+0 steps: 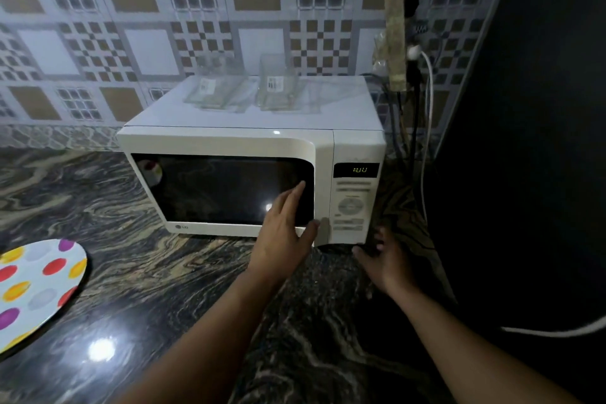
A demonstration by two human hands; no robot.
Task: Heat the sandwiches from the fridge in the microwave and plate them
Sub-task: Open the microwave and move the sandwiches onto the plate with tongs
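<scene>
A white microwave [229, 141] stands on the dark marbled counter with its door closed and its display lit. My left hand [285, 226] lies flat with straight fingers against the right part of the dark door window, thumb near the door's lower right corner. Just below the microwave's control panel [352, 207], my right hand [387, 256] hovers with spread, relaxed fingers and holds nothing. A white plate with coloured dots [36, 285] lies on the counter at the far left. No sandwiches are visible; the door glass is too dark to see inside.
Two clear glass containers [213, 88] [277, 87] sit on top of the microwave. Cables and a plug [414, 52] hang by the tiled wall to its right. A dark tall surface [541, 108] fills the right side. A white cable [557, 330] crosses low right.
</scene>
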